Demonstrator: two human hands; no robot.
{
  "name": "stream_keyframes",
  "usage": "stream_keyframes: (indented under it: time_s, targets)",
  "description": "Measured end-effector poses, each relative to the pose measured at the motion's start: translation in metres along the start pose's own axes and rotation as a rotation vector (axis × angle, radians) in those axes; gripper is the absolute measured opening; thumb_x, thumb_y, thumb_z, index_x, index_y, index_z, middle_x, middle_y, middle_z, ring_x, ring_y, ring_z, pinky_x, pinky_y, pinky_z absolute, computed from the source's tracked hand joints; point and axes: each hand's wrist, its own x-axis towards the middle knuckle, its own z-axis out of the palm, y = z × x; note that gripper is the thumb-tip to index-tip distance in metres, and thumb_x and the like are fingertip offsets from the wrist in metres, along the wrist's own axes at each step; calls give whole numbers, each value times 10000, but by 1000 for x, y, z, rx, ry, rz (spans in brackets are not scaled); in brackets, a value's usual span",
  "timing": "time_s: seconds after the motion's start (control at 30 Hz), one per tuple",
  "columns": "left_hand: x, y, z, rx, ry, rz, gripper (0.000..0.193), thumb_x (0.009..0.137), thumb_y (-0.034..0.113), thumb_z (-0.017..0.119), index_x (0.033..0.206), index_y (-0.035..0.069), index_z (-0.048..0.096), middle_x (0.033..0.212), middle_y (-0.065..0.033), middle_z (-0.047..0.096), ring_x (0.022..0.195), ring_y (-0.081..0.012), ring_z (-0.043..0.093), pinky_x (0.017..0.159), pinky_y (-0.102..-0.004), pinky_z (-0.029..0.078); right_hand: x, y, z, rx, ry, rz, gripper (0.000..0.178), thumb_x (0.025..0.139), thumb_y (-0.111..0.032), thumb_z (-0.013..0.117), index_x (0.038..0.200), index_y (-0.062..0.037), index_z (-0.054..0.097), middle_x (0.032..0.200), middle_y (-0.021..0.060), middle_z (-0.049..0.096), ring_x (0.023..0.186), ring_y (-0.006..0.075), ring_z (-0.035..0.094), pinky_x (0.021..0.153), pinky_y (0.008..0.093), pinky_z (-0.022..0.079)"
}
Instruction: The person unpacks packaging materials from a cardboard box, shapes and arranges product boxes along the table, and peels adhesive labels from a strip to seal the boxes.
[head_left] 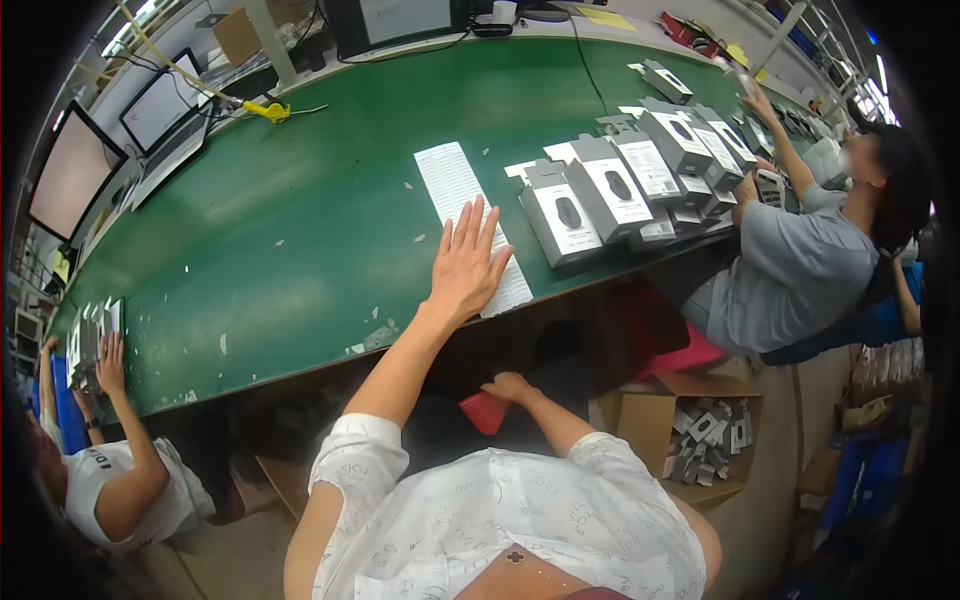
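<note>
My left hand (466, 262) reaches over the table with its fingers stretched out and spread. It is over a long white sheet of printed labels (452, 180), covering part of it. Below the table's edge, my right hand (510, 388) is curled at a red piece (485, 411) that looks like the edge of a stool seat. Most of that red piece is hidden by my clothes and the shadow. Just right of the sheet stand several grey and white boxes (562, 218), each printed with a dark mouse-like shape, their top flaps up.
The green table (300, 220) curves across, with paper scraps on it. People work at the left and right. Laptops (165, 120), a yellow connector (268, 110) and a monitor (400, 20) line the far side. A carton (640, 430) of small boxes sits low right, near a pink-red stool (690, 350).
</note>
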Motion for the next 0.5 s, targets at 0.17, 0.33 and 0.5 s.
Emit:
stream_keyframes:
  time_s: [0.17,0.33,0.5]
  targets:
    - [-19,-17,5,210,-68,72,581,978,413,389,1445,75,321,1511,-168,262,1416,-298,214,1142,-465,181,16,23,47,260,278,-66,539,817,-398,582,1079,71,630,1061,326,603,1026,414,597,913,438,463]
    - [-35,-50,-22,257,-93,10,572,983,454,336,1462,142,303,1531,-108,244,1428,-253,188,1157,-453,156,21,29,29,237,267,-60,510,811,-372,577,1165,-5,607,1117,289,603,1064,397,583,928,422,456]
    - [-92,-100,-79,279,-151,-58,565,980,466,339,1454,160,308,1533,-122,239,1419,-276,212,1143,-465,171,4,2,26,109,194,-71,560,821,-434,529,918,99,667,1003,347,606,1007,442,593,865,459,464]
